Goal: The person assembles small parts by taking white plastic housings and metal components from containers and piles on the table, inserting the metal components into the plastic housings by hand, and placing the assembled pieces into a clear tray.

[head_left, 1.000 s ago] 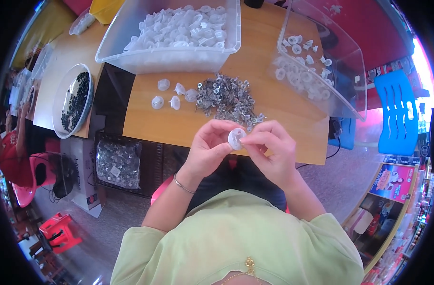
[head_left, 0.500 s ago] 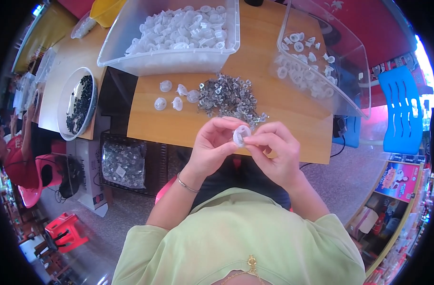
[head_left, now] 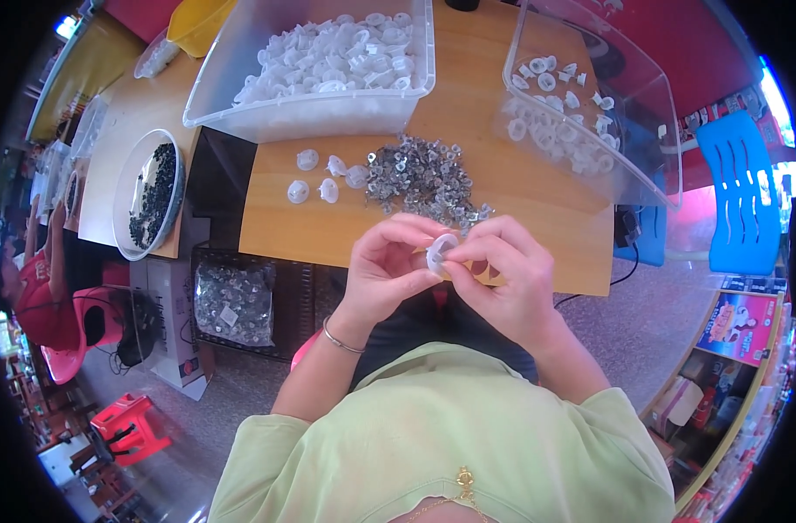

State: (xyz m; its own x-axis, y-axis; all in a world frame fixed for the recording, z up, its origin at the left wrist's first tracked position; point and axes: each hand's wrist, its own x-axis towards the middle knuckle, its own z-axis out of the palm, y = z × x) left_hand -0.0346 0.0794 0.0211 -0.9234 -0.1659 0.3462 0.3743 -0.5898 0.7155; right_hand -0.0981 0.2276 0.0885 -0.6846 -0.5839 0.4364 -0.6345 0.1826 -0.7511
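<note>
Between my two hands, at the table's near edge, is a small round white plastic part [head_left: 439, 251], tilted nearly edge-on. My left hand [head_left: 393, 266] pinches it by its rim between thumb and fingers. The thumb and forefinger of my right hand [head_left: 508, 272] press together at its right side; whether they hold a small metal piece there is hidden. Just beyond my fingers lies a heap of small metal clips [head_left: 420, 177]. Left of that heap sit several loose white plastic parts [head_left: 328, 190] on the wooden table [head_left: 306, 231].
A large translucent bin [head_left: 328, 118] full of white parts stands at the back. To its right is a clear box [head_left: 590, 187] with more white parts. A white bowl [head_left: 178, 209] of small black pieces stands left. Another person [head_left: 45, 296] in red sits far left.
The white part has turned from showing its face to nearly edge-on. My right fingertips have closed in against it. The whole view has shifted slightly.
</note>
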